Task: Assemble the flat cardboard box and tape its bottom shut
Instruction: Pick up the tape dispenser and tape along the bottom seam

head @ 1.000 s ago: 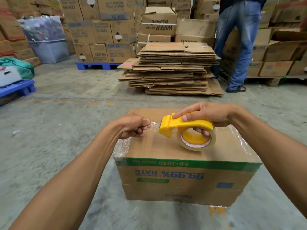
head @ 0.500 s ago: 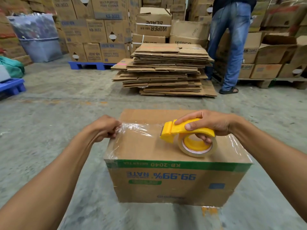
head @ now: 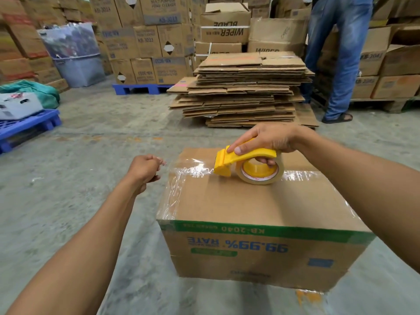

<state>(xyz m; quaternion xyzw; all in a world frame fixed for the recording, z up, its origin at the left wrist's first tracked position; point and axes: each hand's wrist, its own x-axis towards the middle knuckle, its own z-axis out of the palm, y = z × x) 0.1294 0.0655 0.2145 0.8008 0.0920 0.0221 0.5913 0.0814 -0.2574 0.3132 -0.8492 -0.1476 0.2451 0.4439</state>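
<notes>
An assembled cardboard box (head: 250,201) stands upside down on the concrete floor, its print inverted, with clear tape across its upturned face. My right hand (head: 268,138) grips a yellow tape dispenser (head: 247,163) that rests on the box top near the seam. A stretch of clear tape (head: 193,171) runs from the dispenser's mouth leftward to the box's left edge. My left hand (head: 145,170) hovers just beyond that left edge, fingers pinched together at the tape's end.
A tall stack of flattened cartons (head: 245,89) lies straight ahead. A person in jeans (head: 341,53) stands at the back right by a pallet of boxes. Blue pallets (head: 25,130) and stacked cartons (head: 145,39) line the left and back.
My left hand has drawn the tape end leftward from the box's middle to past its left edge. The dispenser in my right hand has stayed near the middle of the box.
</notes>
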